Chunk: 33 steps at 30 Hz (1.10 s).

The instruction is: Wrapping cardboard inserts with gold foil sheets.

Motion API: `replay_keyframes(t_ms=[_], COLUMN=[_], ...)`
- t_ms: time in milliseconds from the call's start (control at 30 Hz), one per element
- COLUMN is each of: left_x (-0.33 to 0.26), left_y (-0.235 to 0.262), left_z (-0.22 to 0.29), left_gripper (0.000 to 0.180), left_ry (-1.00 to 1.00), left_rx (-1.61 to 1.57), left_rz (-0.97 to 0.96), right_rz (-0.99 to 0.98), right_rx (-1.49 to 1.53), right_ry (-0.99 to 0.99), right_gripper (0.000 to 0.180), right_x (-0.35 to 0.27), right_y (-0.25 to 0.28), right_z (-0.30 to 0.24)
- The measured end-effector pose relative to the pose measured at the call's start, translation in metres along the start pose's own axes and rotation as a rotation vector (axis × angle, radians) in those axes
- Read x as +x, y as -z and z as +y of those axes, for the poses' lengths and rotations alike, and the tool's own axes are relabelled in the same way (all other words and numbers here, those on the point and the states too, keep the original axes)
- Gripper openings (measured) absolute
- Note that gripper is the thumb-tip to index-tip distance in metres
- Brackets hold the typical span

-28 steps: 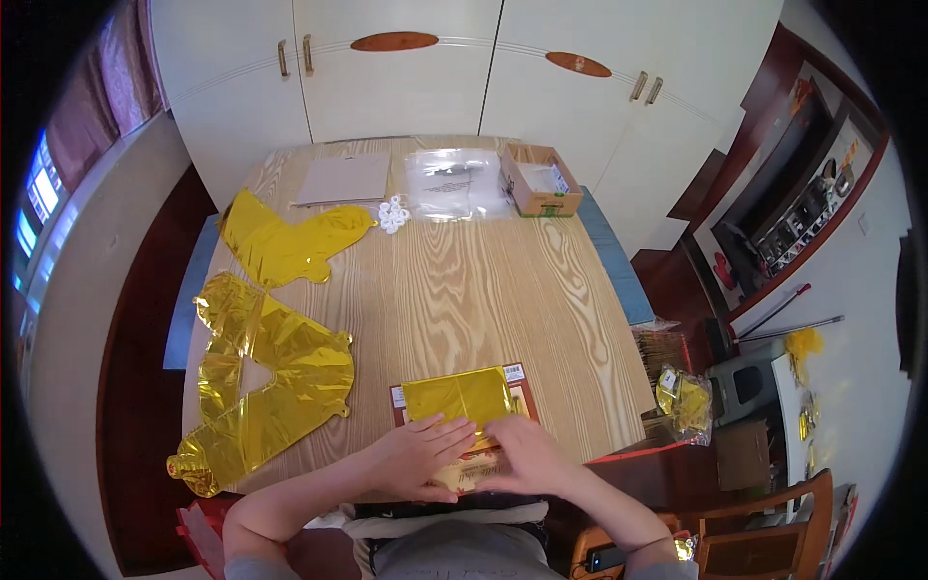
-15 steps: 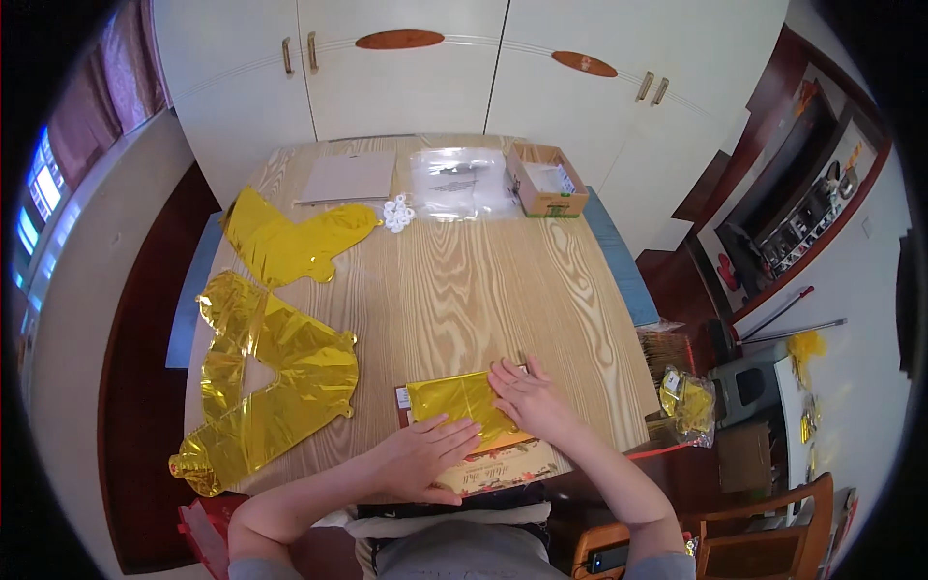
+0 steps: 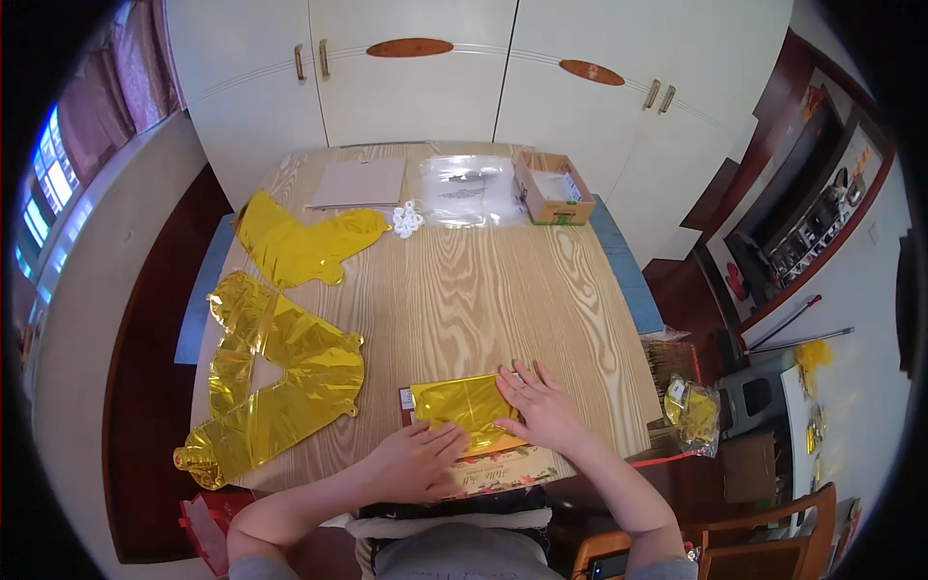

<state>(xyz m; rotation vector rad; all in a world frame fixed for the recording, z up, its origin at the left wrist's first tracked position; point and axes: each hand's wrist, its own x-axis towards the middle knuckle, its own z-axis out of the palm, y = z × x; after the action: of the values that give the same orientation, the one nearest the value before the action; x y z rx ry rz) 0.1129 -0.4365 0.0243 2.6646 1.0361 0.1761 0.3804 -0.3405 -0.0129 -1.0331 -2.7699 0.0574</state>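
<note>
A folded sheet of gold foil, probably a flat foil balloon (image 3: pixel 459 398), lies at the table's near edge on a flat, flower-printed piece of card or box (image 3: pixel 507 468). My left hand (image 3: pixel 418 462) rests open, fingers stretched, over the foil's lower left part. Spread flat, my right hand (image 3: pixel 543 406) presses on the foil's right end, its thumb reaching inward across it. Both hands touch the foil without gripping it. To the left, a large uninflated gold foil balloon (image 3: pixel 314 338) lies flat, with another one (image 3: pixel 300 244) beyond it.
Along the table's far side are a pale grey board (image 3: pixel 360 183), several white rings (image 3: pixel 407 220), clear plastic bags (image 3: pixel 454 193) and an open cardboard box (image 3: pixel 565 210). A clear bag of gold foil (image 3: pixel 692 414) hangs off the right side. A wooden chair (image 3: pixel 768 548) stands at lower right.
My left hand has slid a little left and toward me, uncovering more foil. My right thumb has spread inward over the foil. The whole view has shifted slightly.
</note>
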Motion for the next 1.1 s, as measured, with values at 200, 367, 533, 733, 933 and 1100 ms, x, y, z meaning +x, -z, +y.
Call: replay_keyframes(t_ms=[200,367,533,733,933,1100], left_x=[0.066,0.081,0.068,0.052,0.048,0.047], left_y=[-0.018,-0.045,-0.038,-0.027,-0.027,-0.030], left_z=[-0.015,-0.024,-0.025,-0.026,-0.029,-0.028], left_gripper=[0.056,0.065,0.074,0.077,0.076,0.069], left_ry=[0.158,0.191,0.205,0.235,0.223,0.216], left_rx=[-0.009,0.132,0.124,0.132,0.153,0.221], left_rz=[0.278,0.379,0.294,0.205,0.210,0.212], right_rz=[0.021,0.053,0.068,0.055,0.022,-0.024], right_rx=[-0.002,-0.007,0.017,0.017,-0.005,0.053], right_ry=[-0.004,0.003,0.005,-0.005,-0.014,0.236], right_gripper=[0.073,0.074,0.077,0.083,0.082,0.071], right_x=[-0.001,-0.001,-0.002,-0.003,-0.010,-0.039], right_y=[0.000,0.000,-0.001,0.000,0.008,0.027], right_z=[0.000,-0.001,0.000,0.002,-0.002,-0.042])
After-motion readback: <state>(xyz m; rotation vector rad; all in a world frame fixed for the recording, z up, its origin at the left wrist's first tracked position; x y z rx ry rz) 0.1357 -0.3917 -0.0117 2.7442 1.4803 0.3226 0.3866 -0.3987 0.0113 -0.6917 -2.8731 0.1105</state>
